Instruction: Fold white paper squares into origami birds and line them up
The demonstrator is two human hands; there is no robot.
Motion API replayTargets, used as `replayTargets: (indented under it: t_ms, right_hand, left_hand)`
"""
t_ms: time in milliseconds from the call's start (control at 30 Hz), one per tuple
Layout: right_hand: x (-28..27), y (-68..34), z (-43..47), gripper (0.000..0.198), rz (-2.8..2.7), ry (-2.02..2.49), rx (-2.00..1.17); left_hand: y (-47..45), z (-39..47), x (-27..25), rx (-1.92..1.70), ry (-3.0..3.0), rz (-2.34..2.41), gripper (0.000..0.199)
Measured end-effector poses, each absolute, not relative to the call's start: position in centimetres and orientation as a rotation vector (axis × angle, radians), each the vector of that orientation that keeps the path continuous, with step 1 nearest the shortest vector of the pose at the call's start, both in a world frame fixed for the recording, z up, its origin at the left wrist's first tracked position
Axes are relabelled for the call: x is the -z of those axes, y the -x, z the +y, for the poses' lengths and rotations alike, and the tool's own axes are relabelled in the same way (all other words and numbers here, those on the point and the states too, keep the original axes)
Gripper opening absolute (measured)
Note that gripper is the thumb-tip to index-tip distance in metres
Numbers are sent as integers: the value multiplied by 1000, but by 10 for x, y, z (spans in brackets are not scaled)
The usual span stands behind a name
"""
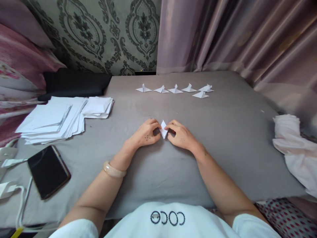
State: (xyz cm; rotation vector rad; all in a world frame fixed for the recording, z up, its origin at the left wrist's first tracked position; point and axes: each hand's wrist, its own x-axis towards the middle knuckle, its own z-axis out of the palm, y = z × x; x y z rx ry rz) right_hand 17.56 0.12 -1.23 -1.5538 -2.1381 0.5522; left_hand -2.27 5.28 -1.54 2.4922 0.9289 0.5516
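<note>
A small piece of white paper (163,129), folded into a narrow diamond, is between my hands over the middle of the grey-covered table. My left hand (148,133) pinches its left edge with thumb and fingers. On the opposite edge, the fingertips of my right hand (180,135) are closed in the same way. The diamond's points face away from me and toward me. Behind it, several folded paper birds (175,89) stand in a row, with one paper bird (200,95) slightly in front at the right end.
Stacks of white paper (56,115) lie on the left, before a folded black cloth (76,82). Nearer are a phone (49,172) and white chargers with cables (8,189). A pale cloth bundle (294,145) rests at the right edge. Curtains (193,36) hang behind.
</note>
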Motion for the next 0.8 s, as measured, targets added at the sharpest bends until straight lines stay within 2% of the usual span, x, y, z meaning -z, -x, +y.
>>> replayTargets:
  t_ms: [233,800]
  right_hand:
    - [17,-178,7,16,-1982,1493,-693]
    - [26,-171,16,18,-1849,1623,-643]
  left_hand:
    - [23,58,19,-612,-2348,979,17]
    - [12,59,25,-642,-2168,1178,13]
